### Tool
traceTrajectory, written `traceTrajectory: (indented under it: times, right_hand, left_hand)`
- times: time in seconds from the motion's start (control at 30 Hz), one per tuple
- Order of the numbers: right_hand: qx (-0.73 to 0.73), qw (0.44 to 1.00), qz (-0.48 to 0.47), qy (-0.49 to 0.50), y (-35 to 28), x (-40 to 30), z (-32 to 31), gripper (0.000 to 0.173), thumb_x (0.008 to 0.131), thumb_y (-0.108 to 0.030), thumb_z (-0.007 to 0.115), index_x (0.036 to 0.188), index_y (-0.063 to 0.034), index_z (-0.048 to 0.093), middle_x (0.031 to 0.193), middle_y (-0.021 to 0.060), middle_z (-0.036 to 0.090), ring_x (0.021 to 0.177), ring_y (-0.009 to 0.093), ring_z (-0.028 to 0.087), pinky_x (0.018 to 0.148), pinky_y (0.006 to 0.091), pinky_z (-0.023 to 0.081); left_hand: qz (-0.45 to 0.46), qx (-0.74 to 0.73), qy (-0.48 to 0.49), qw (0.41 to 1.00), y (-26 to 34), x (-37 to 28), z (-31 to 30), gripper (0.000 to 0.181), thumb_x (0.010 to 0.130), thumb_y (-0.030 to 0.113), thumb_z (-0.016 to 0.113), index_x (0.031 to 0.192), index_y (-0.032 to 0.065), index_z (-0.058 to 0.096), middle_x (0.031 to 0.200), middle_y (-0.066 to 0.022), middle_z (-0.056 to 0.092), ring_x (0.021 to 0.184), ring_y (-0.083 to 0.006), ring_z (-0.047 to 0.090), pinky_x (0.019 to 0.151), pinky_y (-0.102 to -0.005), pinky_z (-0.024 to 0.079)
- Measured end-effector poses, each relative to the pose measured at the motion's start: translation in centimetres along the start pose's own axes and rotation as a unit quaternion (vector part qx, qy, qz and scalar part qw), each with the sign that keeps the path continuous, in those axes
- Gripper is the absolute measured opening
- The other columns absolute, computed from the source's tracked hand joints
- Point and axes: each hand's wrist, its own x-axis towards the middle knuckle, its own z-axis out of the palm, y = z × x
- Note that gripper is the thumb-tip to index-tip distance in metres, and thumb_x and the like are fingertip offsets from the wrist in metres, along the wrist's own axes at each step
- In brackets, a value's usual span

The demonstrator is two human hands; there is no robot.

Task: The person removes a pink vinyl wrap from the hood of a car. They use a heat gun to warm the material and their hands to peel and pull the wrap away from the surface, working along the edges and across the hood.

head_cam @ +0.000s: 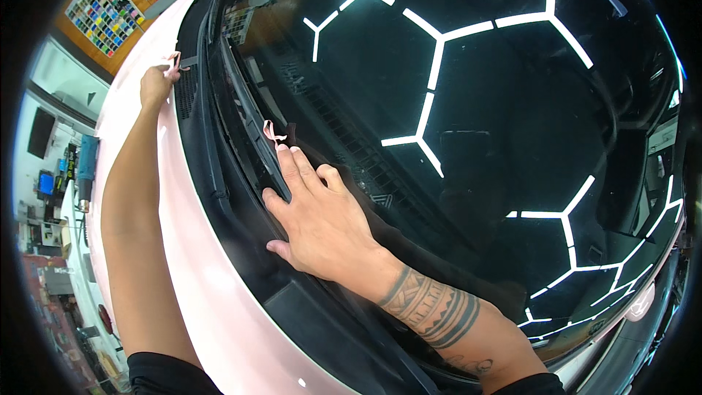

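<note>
My left hand [156, 86] is at the rear edge of the pink car bonnet [203, 263], its fingers closed around a thin curled strip of pink film [175, 59]. Much of that grip is hidden by the hand. My right hand [323, 219] lies palm down over the windscreen wiper [247, 104] and the foot of the dark windscreen [504, 120], fingers partly spread. A second curled pink strip [272, 131] sits at its fingertips; whether it sticks to them I cannot tell. Black cowl trim [219, 197] runs between bonnet and glass.
A heat gun [86, 170] stands beside the bonnet at left, near a white workbench [71, 230] with assorted items. A board of colour samples [104, 10] hangs on the wall. Hexagonal ceiling lights reflect in the glass. A pink mirror housing [640, 303] projects at lower right.
</note>
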Motion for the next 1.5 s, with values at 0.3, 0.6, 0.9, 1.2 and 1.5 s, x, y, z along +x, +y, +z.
traceTrajectory:
  times: [0.3,0.6,0.9,1.2,1.5]
  right_hand:
    - [-0.002,1.0,-0.001,-0.011,-0.2,-0.4,1.1,0.06,0.074,-0.037,0.072,0.118,0.0004,0.055,0.138,0.0309,0.035,0.131,0.036,0.033,0.101,0.0395,0.03]
    - [-0.013,1.0,0.006,-0.009,0.0,0.0,1.1,0.057,0.074,-0.037,0.072,0.116,-0.0016,0.057,0.139,0.0294,0.035,0.131,0.035,0.033,0.099,0.0395,0.03]
    - [-0.02,1.0,0.002,-0.004,-0.5,0.0,-0.2,0.053,0.072,-0.037,0.074,0.113,-0.0062,0.06,0.138,0.0315,0.035,0.131,0.036,0.034,0.094,0.041,0.033]
    - [0.014,0.999,-0.005,0.033,-5.1,0.5,-2.6,0.054,0.069,-0.036,0.076,0.112,-0.0084,0.058,0.142,0.0353,0.026,0.129,0.039,0.035,0.092,0.0405,0.034]
    - [-0.073,0.995,-0.032,0.066,-8.4,-2.7,-5.6,0.059,0.078,-0.043,0.067,0.126,-0.0116,0.049,0.141,0.028,0.034,0.131,0.038,0.036,0.092,0.0505,0.039]
  left_hand:
    - [-0.09,0.048,0.067,0.992,-0.2,2.5,4.0,0.032,0.093,0.032,0.051,0.099,0.003,0.064,0.098,-0.0197,0.066,0.094,-0.0388,0.063,0.082,-0.0475,0.048]
    - [-0.023,-0.143,0.151,0.978,-0.1,2.5,3.3,0.023,0.09,0.024,0.058,0.093,0.0025,0.066,0.09,-0.0194,0.067,0.087,-0.0349,0.065,0.077,-0.0407,0.048]
    - [0.095,-0.374,0.116,0.915,10.3,-5.1,-5.8,0.02,0.092,0.015,0.054,0.098,-0.0006,0.066,0.085,-0.0085,0.067,0.069,-0.0145,0.062,0.06,-0.0282,0.051]
    - [0.229,-0.303,-0.081,0.922,19.5,-19.2,-15.3,0.011,0.08,0.005,0.06,0.079,-0.0058,0.057,0.077,-0.0156,0.058,0.077,-0.0308,0.059,0.072,-0.0387,0.046]
    - [-0.106,-0.622,0.084,0.771,12.1,-34.3,-45.9,0.01,0.089,0.011,0.053,0.093,0.0018,0.055,0.073,-0.0006,0.053,0.057,-0.0045,0.041,0.048,-0.0181,0.033]
